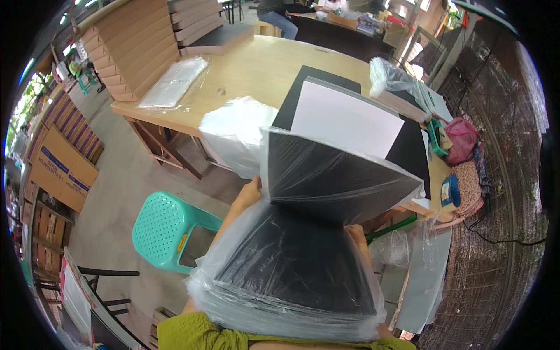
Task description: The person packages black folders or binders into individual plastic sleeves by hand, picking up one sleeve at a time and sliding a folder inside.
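A black sheet in a clear plastic sleeve (pixel 338 175) tilts up in front of me. My left hand (pixel 252 190) is closed on its left edge, fingers partly hidden. My right hand (pixel 356 234) closes at its lower right edge, most of the fingers behind the plastic. Against my body and over my forearms lies a thick stack of plastic-sleeved black sheets (pixel 297 262), its layered edges toward me. The two parts meet at a crease between my hands; whether they are joined I cannot tell. Just beyond, a white sheet (pixel 344 119) lies over black boards (pixel 291 102) on the table.
The wooden table (pixel 251 64) bears plastic sleeves (pixel 236 125), a packet (pixel 174 83) and stacked cartons (pixel 131 49). A pink bag (pixel 462 140) and a blue tape roll (pixel 449 191) sit at its right edge. A green stool (pixel 169 227) stands on the left.
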`<state>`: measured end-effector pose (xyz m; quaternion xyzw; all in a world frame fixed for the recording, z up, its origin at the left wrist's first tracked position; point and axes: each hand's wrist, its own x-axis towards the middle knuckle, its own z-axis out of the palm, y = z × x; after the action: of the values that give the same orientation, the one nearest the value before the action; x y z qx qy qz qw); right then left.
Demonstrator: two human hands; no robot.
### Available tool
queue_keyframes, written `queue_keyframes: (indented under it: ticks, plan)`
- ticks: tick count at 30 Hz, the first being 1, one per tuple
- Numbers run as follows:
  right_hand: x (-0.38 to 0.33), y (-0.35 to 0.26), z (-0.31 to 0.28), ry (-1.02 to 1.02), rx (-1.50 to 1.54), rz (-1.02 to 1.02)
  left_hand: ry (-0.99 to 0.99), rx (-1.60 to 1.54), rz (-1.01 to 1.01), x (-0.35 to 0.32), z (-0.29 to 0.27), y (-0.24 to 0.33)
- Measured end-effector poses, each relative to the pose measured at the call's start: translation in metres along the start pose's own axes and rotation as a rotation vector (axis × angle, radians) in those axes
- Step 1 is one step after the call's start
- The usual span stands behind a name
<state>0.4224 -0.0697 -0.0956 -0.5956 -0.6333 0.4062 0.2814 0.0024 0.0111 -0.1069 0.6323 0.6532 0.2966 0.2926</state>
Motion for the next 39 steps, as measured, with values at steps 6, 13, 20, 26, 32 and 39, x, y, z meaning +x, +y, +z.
queue_keyframes:
  ticks: [6, 13, 20, 26, 32, 39]
  plan:
    - [0.005, 0.047, 0.002, 0.233, -0.145, 0.080, -0.037, 0.437, -0.329, -0.022, -0.028, 0.024]
    - [0.031, -0.062, -0.035, 0.725, 0.657, -0.248, 0.391, -0.575, 0.384, 0.005, -0.132, 0.161]
    - [0.060, -0.170, -0.077, 0.785, 0.145, -0.496, 0.597, 0.249, 0.767, 0.086, -0.149, 0.276]
    - [0.073, -0.234, -0.119, 0.768, -0.195, -0.651, 0.461, -0.038, 0.647, 0.111, -0.152, 0.282]
    - [0.087, -0.290, -0.138, 0.793, -0.323, -0.750, 0.576, 0.054, 0.566, 0.112, -0.153, 0.281]
    - [0.070, -0.299, -0.152, 0.577, -0.042, -0.609, 0.229, -0.571, 0.734, 0.065, -0.158, 0.269]
